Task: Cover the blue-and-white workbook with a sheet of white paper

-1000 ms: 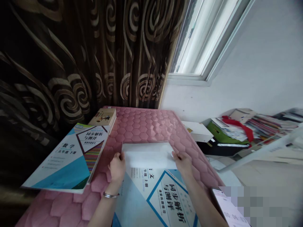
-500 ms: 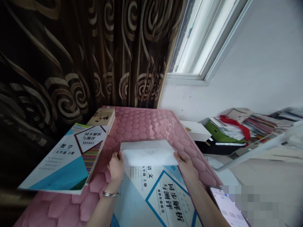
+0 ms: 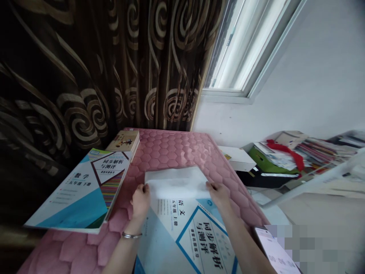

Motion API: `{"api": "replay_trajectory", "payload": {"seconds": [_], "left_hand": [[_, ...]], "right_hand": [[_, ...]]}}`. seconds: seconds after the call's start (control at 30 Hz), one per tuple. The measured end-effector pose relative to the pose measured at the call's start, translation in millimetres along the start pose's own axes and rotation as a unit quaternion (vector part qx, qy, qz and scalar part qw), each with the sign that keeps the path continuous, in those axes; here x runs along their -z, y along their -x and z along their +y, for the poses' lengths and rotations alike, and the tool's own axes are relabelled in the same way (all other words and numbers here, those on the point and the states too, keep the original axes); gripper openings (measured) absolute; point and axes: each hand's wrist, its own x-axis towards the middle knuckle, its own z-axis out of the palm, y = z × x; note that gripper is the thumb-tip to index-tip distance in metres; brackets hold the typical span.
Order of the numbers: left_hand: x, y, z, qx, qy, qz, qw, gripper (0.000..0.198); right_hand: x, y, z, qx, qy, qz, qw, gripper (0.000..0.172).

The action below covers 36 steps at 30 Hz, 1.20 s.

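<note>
A white sheet of paper [image 3: 176,186] lies across the far end of a blue-and-white workbook [image 3: 159,236], with a fold line running across it. My left hand [image 3: 140,199] pinches the sheet's left edge and wears a silver bracelet on its wrist. At the opposite edge, my right hand [image 3: 219,196] has thumb and fingers closed on the paper. Whether the sheet is tucked under the workbook's cover is hidden. The workbook rests on the pink padded tabletop [image 3: 165,148], its near end cut off by the picture's bottom.
To the left lie another workbook [image 3: 76,194] and a brown book stack [image 3: 124,140] beside a patterned curtain [image 3: 159,68]. A phone [image 3: 273,247] lies near my right forearm. Beyond the table's right edge are a white box [image 3: 238,160] and piled papers [image 3: 319,148].
My right hand has shifted slightly left and inward along the sheet's edge. The paper's far right corner has moved a little left. The left hand keeps its grip.
</note>
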Motion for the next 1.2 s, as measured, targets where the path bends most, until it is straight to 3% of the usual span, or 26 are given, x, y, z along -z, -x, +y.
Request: {"api": "replay_trajectory", "payload": {"seconds": [0.2,0.43,0.73,1.03,1.2], "left_hand": [[-3.0,1.2,7.8,0.039,-0.016,0.002,0.999,0.027],[-1.4,-2.1,-1.9,0.003,0.028,0.026,0.999,0.026],[0.0,1.6,8.2,0.031,-0.047,0.010,0.998,0.025],[-1.4,-4.2,12.1,0.045,-0.028,0.013,0.999,0.025],[-1.3,-9.3,12.0,0.045,-0.042,-0.008,0.998,0.026]], "right_hand": [[-13.6,5.0,4.2,0.022,0.025,0.039,0.999,0.037],[-11.9,0.9,8.0,0.024,-0.018,0.036,0.999,0.037],[-14.9,-0.5,5.2,0.006,0.021,0.036,0.999,0.038],[-10.0,-1.2,4.3,-0.004,-0.099,0.062,0.993,0.034],[-9.7,0.2,3.4,-0.016,-0.084,0.057,0.995,0.031]]}}
